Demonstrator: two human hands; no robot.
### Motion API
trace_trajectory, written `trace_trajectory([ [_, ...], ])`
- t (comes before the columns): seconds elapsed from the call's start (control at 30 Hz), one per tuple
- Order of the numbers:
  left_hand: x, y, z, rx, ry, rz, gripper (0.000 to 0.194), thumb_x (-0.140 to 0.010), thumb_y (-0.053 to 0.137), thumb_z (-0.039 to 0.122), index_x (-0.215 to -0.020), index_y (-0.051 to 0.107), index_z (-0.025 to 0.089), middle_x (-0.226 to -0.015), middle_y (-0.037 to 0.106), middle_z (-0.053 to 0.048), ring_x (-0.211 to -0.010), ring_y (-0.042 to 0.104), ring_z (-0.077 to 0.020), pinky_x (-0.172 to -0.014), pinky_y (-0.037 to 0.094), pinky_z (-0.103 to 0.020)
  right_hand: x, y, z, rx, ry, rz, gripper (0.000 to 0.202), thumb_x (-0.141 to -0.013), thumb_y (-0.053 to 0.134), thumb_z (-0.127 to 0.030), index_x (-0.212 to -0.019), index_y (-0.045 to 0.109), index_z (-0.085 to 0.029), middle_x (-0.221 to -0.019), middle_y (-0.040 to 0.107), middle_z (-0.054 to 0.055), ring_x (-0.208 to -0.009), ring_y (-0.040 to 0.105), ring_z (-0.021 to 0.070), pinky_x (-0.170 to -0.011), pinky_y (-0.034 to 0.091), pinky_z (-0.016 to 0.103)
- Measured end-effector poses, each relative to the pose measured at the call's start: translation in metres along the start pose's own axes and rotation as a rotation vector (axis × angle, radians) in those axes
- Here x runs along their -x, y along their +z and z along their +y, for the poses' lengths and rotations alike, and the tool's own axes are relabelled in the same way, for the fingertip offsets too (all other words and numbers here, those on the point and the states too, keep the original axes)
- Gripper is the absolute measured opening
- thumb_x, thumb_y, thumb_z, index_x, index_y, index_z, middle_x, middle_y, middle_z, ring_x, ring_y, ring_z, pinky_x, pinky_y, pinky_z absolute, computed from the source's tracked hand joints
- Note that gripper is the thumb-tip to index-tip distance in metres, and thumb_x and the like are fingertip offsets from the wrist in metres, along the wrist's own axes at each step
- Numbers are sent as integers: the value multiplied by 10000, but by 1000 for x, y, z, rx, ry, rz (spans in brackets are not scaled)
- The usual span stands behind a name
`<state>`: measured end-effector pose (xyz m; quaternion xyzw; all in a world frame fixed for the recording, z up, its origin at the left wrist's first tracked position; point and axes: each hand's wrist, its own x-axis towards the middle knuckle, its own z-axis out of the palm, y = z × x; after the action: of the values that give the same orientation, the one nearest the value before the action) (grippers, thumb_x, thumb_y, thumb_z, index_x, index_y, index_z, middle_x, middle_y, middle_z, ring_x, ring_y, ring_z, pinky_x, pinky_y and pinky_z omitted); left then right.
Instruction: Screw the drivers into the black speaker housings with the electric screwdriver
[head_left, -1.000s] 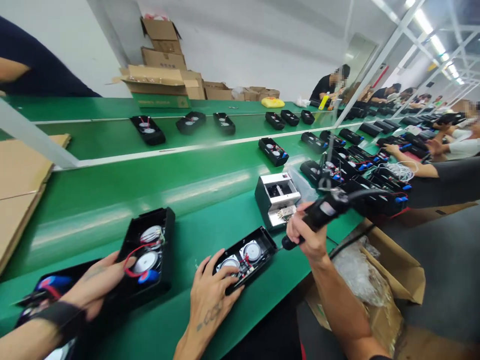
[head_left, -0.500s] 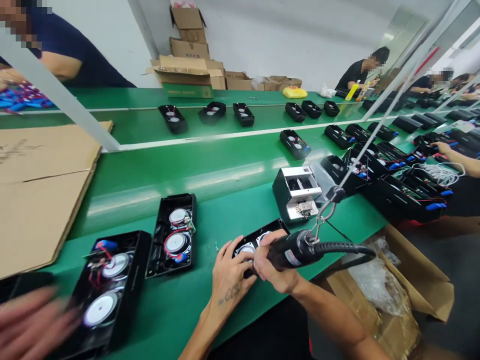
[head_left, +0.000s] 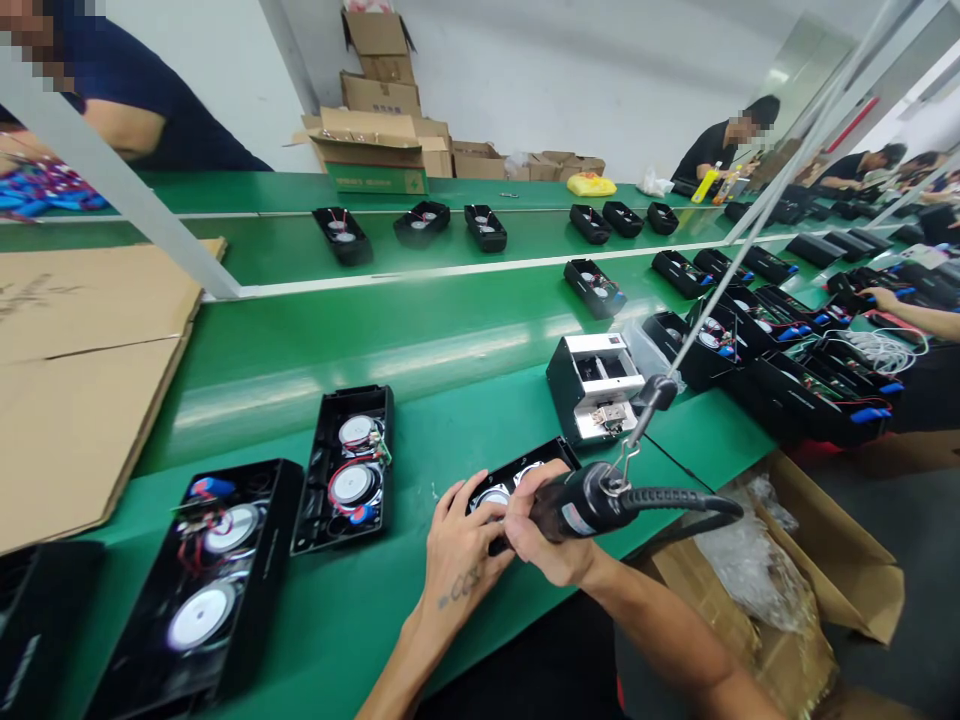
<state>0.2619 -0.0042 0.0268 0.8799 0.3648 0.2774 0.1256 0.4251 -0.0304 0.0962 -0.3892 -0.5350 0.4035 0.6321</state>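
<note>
My right hand (head_left: 546, 530) is wrapped round a black electric screwdriver (head_left: 589, 505), which hangs from a hook with its cable curving off to the right. Its tip is hidden behind my fingers, over a black speaker housing (head_left: 561, 455) that lies on the green bench. My left hand (head_left: 463, 545) grips the near left end of that housing, fingers bent over its edge beside the right hand. White round speaker drivers show inside it. Just beyond stands a black and silver screw feeder (head_left: 596, 392). To the left lie two more open speaker housings, a smaller one (head_left: 384, 400) and a larger one (head_left: 274, 560).
Flattened cardboard (head_left: 90, 380) covers the left side. A slanted white post (head_left: 142, 170) crosses there. Several open housings sit on the green conveyor (head_left: 300, 340), and more are piled at right near a co-worker's hand (head_left: 889, 300). A cardboard box (head_left: 840, 560) holds plastic film below right.
A co-worker's blurred hand at the lower left has gone out of view, uncovering a black housing there. The screwdriver has shifted slightly left, and its hanger has tilted. My left hand stays in place.
</note>
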Motion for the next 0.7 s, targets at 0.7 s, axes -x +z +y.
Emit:
trace_trajectory([
  [0.7, 3, 8, -2, -51, 5, 34, 300, -889, 667, 218, -1125, 822, 319, -1222, 816, -36, -1426, 595, -305, -1203, 433, -472, -1, 2, -11, 325, -62, -69, 209, -852, 751, -314, -959, 572, -291, -737, 644, -31, -580, 648, 196, -616, 614, 368],
])
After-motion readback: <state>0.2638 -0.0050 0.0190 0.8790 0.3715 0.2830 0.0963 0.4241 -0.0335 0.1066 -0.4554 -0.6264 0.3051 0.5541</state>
